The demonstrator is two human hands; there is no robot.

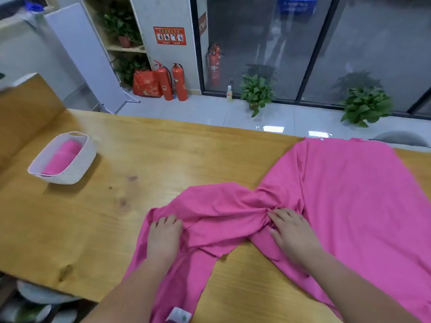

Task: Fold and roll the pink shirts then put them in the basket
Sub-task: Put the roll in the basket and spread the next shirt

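Left hand (164, 236) on the crumpled near part, grip unclear, right hand (295, 231) flat, fingers straight, on the bunched middle of the bright pink cotton shirt (349, 194) spread toward 2 o'clock — smooth that twist outward before folding — white plastic basket (79, 166) holding one rolled pink shirt (61, 157) sits at 10 o'clock.

You are standing in what looks like an office or some other workplace rather than a home. Two red fire extinguishers (173, 81) stand on the pale tiled floor (198, 110), against a pillar that carries a red fire safety notice (169, 35). A glass wall (303, 43) in dark frames runs along the far side, with potted plants (256, 92) at its foot. A white board on a stand (86, 57) leans beside a wooden shelf (126, 48), beyond your long wooden table (163, 148).
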